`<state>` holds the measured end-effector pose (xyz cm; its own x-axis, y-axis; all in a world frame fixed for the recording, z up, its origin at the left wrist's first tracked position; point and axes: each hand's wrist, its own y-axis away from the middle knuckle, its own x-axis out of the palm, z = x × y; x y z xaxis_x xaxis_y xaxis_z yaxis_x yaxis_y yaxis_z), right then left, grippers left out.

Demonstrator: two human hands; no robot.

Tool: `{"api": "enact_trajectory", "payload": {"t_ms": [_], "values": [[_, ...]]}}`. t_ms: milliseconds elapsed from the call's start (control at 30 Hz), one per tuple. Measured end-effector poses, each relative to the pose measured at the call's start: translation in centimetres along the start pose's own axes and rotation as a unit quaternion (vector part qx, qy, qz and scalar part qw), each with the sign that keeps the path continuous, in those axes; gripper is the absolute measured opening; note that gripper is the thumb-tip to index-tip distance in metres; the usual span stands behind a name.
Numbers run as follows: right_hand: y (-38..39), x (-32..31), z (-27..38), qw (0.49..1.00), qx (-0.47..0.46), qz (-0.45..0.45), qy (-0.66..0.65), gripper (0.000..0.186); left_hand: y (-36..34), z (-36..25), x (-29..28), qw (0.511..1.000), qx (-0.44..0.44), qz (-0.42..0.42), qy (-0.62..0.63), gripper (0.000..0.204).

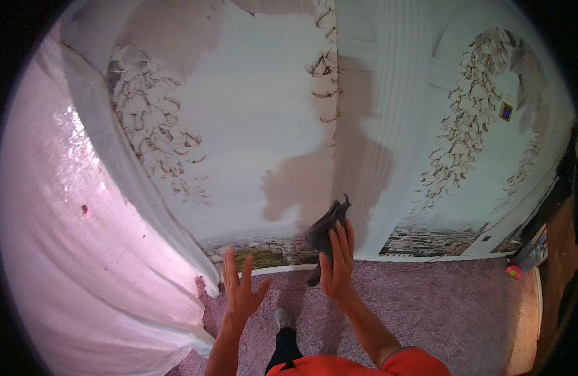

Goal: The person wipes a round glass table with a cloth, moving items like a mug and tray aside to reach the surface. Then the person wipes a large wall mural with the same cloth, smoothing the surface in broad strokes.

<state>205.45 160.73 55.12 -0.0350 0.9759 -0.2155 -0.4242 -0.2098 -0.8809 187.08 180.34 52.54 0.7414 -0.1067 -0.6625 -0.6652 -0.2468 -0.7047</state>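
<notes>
The dark cloth point(324, 227) is partly hidden by the right hand point(340, 263), so that neither its full outline nor any contact with the printed wall point(257, 125) can be determined. The near edge cuts off the left forearm point(223, 344) and the red garment point(364, 365); the lens rim truncates the pale curtain point(113, 250) at left. At right, the wall-mounted panel point(505, 111) is too small to make out.

A bright orange-red short-sleeved shirt point(326, 366) is worn. Below it, dark trousers point(286, 346) and pale grey footwear point(282, 318) can be seen.
</notes>
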Motion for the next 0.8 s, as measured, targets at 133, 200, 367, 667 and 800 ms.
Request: {"api": "enact_trajectory", "payload": {"t_ms": [133, 200, 367, 667, 800], "values": [[-5.1, 3.6, -3.6, 0.999, -0.013, -0.022, 0.044, 0.047, -8.4, 5.3, 4.3, 0.996, 0.067, -0.043, 0.045, 0.098], [-7.8, 5.3, -5.3, 0.997, -0.028, -0.028, 0.059, 0.048, -13.2, 7.5, 5.4, 0.992, 0.091, -0.06, 0.056, 0.099], [-13.9, 9.6, -7.9, 0.989, -0.043, -0.034, 0.138, 0.049, -23.9, 11.4, 7.8, 0.978, 0.177, -0.094, 0.064, 0.096], [-23.0, 14.2, -13.4, 0.979, -0.046, -0.092, 0.178, 0.048, -40.8, 11.7, 9.1, 0.941, 0.291, -0.168, -0.031, 0.07], [-26.4, 15.7, -16.5, 0.968, -0.071, -0.125, 0.207, 0.053, -45.5, 11.8, 9.8, 0.936, 0.278, -0.192, -0.102, 0.064]]}}
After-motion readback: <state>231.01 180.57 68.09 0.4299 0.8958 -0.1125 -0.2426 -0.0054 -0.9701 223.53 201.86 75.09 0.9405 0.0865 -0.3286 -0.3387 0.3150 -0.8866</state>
